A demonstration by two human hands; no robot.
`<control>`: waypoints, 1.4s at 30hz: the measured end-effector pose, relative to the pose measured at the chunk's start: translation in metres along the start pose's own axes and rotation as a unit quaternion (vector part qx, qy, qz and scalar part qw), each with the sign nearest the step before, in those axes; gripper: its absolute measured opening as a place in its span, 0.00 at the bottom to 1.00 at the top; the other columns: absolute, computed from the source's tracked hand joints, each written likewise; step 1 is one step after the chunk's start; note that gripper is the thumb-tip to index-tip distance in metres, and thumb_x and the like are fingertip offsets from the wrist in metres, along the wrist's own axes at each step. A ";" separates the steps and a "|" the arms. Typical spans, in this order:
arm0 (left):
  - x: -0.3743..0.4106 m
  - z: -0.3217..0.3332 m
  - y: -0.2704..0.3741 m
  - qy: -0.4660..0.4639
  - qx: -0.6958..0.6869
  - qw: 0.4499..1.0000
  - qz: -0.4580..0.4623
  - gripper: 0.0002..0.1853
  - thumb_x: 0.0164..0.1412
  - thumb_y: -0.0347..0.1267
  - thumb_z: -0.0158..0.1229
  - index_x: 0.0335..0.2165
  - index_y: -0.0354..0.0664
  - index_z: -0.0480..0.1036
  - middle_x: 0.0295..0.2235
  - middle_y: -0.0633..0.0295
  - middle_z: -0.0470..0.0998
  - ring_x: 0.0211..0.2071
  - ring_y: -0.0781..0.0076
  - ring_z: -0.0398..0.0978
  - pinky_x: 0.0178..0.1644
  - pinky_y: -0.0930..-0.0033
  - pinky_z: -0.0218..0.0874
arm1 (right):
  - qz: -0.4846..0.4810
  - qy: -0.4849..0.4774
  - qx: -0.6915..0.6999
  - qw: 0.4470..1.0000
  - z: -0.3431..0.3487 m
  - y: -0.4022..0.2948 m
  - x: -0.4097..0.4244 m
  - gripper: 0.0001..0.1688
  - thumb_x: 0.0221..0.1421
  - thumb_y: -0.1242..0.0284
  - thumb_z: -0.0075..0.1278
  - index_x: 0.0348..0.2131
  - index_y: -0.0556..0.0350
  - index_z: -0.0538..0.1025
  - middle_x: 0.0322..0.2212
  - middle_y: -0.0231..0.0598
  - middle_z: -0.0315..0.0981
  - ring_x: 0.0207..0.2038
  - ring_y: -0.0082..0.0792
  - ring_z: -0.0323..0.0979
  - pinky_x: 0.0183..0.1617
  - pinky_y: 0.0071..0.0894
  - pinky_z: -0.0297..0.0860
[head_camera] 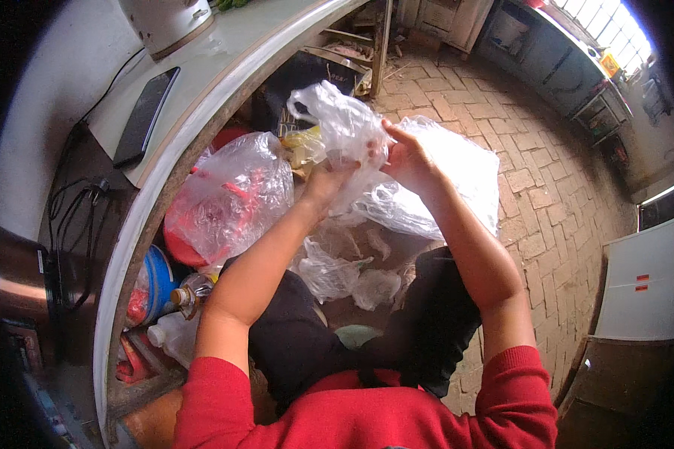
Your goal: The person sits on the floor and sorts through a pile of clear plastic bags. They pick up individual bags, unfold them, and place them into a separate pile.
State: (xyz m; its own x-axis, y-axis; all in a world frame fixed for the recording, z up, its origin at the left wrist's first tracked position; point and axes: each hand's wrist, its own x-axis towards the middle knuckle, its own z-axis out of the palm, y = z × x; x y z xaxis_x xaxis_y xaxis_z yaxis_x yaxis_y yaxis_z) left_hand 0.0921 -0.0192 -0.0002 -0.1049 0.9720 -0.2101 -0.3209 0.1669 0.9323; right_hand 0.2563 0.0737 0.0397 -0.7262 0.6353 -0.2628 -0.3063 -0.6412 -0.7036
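Both hands hold a crumpled translucent plastic bag [348, 120] up in front of me. My left hand [334, 178] grips its lower part, its fingers partly hidden by the plastic. At its right side, my right hand [407, 154] has its fingers closed on the film. Below and behind lies a large pile of white plastic bags [460, 168]. To the left, a clear plastic bag [230, 196] covers part of a red container [182, 247]. More thin plastic bags [331, 272] rest on the floor between my knees.
A counter [202, 73] curves along the left, bearing a smartphone [146, 118] and a white appliance [168, 25]. Beneath it are a dark printed bag [281, 90], a blue tub [158, 283] and plastic bottles [174, 337]. Brick floor [528, 185] extends right towards a white panel [640, 280].
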 end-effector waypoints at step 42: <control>-0.006 -0.002 0.023 -0.128 0.268 0.948 -0.112 0.32 0.51 0.57 0.56 0.38 0.38 0.73 0.32 0.66 0.71 0.34 0.78 0.65 0.42 0.75 0.56 | -0.367 0.092 -0.407 0.831 0.027 -0.026 -0.037 0.10 0.60 0.77 0.43 0.42 0.56 0.70 0.32 0.29 0.70 0.33 0.19 0.65 0.40 0.20 0.62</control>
State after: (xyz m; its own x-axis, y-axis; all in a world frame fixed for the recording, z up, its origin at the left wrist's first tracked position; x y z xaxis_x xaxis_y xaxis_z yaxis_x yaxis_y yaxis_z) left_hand 0.0830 -0.0213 0.0221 0.1632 0.8986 -0.4072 0.2245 0.3681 0.9023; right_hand 0.2752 0.0554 0.0858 -0.3981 0.8301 0.3905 -0.0520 0.4046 -0.9130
